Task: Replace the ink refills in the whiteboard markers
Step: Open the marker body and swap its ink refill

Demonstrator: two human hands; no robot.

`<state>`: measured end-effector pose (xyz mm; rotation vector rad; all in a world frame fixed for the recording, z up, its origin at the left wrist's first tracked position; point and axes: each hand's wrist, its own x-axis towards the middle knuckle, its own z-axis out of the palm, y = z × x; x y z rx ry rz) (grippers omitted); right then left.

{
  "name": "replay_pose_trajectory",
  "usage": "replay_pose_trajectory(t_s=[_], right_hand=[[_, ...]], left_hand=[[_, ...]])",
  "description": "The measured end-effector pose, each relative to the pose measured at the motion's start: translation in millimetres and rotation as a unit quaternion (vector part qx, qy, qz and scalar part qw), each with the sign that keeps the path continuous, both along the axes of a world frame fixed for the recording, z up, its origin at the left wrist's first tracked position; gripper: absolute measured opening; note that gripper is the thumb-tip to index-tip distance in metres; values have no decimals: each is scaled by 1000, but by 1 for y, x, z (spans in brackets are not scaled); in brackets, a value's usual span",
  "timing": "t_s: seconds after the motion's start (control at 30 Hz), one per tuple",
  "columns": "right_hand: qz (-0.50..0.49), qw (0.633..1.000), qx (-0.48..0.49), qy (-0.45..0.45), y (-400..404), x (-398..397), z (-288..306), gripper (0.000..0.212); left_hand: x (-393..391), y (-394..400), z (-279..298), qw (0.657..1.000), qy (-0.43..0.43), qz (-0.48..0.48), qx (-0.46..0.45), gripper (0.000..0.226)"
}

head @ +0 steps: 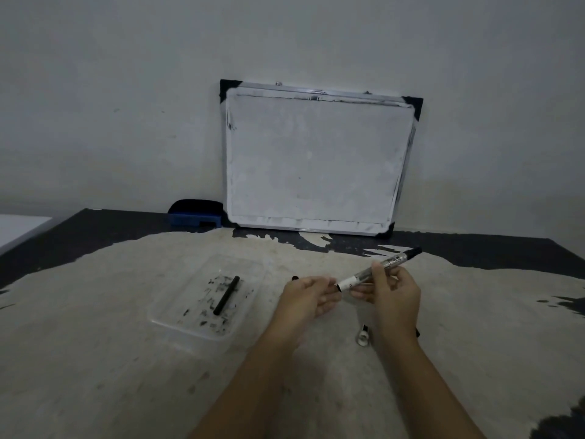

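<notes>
Head view, the only one we have: our right hand (391, 296) pinches the whiteboard marker (378, 270) around its clear mid-barrel, thumb and fingers closed on it, the black tip end raised away toward the whiteboard (316, 163) and the white rear end pointing down at our left hand (308, 297). The left hand sits just beside that rear end, fingers loosely curled toward it; we cannot tell whether they touch the barrel or hold anything small, since the palm hides the fingertips. A black ink refill (226, 295) lies loose in a clear plastic tray (177, 324) smeared with ink, to the left of both hands and apart from them. A small silvery cap-like piece (362, 337) lies on the worn table (95, 359) beside the right wrist. A blue eraser (194, 215) sits by the wall, left of the whiteboard. We judge the marker light, rigid and smooth, so it could twist in a loose pinch; a firm hold on the mid-barrel, clear of both ends, seems best while the other hand works the rear opening. The refill looks slim, light and likely inky: we would take it by one end, gently, and keep it straight going in.
</notes>
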<state>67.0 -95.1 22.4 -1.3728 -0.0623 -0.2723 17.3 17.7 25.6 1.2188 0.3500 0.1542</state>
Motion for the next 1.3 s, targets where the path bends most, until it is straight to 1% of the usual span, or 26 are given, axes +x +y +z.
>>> replay_pose_trajectory(t_s=[0.07, 0.13, 0.17, 0.2, 0.23, 0.3, 0.33, 0.37, 0.4, 0.47, 0.53, 0.6, 0.67, 0.7, 0.73, 0.77, 0.83, 0.87, 0.97, 1.0, 1.07, 1.13, 1.3], right_hand=[[-35, 991, -73, -107, 3, -6, 11, 15], [-73, 962, -108, -240, 5, -14, 29, 6], [-94, 944, -116, -294, 6, -17, 35, 6], [-105, 929, -131, -330, 7, -18, 35, 6], [-102, 922, -157, -340, 8, -18, 31, 7], [-67, 929, -226, -287, 11, -19, 18, 8], [-50, 935, -237, -261, 12, -19, 13, 8], [-43, 942, -221, -251, 13, -17, 11, 7], [-48, 947, -189, -255, 13, -16, 14, 7], [-79, 943, -149, -285, 12, -16, 23, 7], [-77, 938, -170, -291, 12, -15, 21, 7], [-64, 941, -199, -265, 13, -18, 16, 8], [-102, 941, -152, -286, 13, -19, 22, 7], [-123, 935, -125, -309, 12, -19, 27, 6], [-127, 929, -118, -326, 12, -18, 30, 5], [-117, 926, -141, -330, 12, -17, 30, 5], [-84, 934, -219, -267, 13, -18, 18, 7], [-77, 941, -226, -239, 13, -18, 14, 9], [-97, 953, -164, -236, 12, -13, 15, 11], [-97, 962, -133, -219, 10, -12, 18, 12], [-89, 982, -69, -152, 7, -8, 17, 14], [-81, 993, -28, -80, 6, -6, 13, 19], [-40, 998, 47, 7, 2, 1, 9, 28]], left_hand=[[1, 0, 1, 1000, -7, 23, 7, 23], [2, 2, 3, 998, -25, 52, 4, 27], [3, 5, 4, 997, -32, 68, 1, 27], [4, 7, 5, 996, -35, 80, 1, 28], [4, 9, 6, 996, -34, 88, 2, 28], [2, 10, 5, 996, -26, 88, 4, 27], [2, 9, 4, 996, -22, 82, 4, 27], [2, 7, 4, 997, -20, 74, 0, 28], [3, 6, 4, 998, -15, 65, -9, 30], [4, 5, 4, 999, -10, 45, -24, 32], [4, 3, 4, 999, -14, 26, -35, 35], [4, 3, 2, 999, -16, 15, -40, 33], [4, 4, 2, 999, -18, 9, -34, 32], [5, 5, 1, 999, -19, 9, -33, 34], [5, 6, 1, 999, -20, 10, -27, 36], [5, 7, 1, 1000, -18, 11, -21, 37], [3, 6, -1, 1000, -6, 12, -9, 38], [3, 6, -2, 1000, -1, 11, -1, 38], [3, 5, -3, 1000, 15, 12, 10, 37], [3, 5, -2, 1000, 18, 12, 6, 37], [2, 4, 0, 1000, 15, 1, -4, 34], [0, 4, 0, 1000, 8, -13, -11, 30], [-2, 2, 1, 999, -29, -32, 5, 19]])
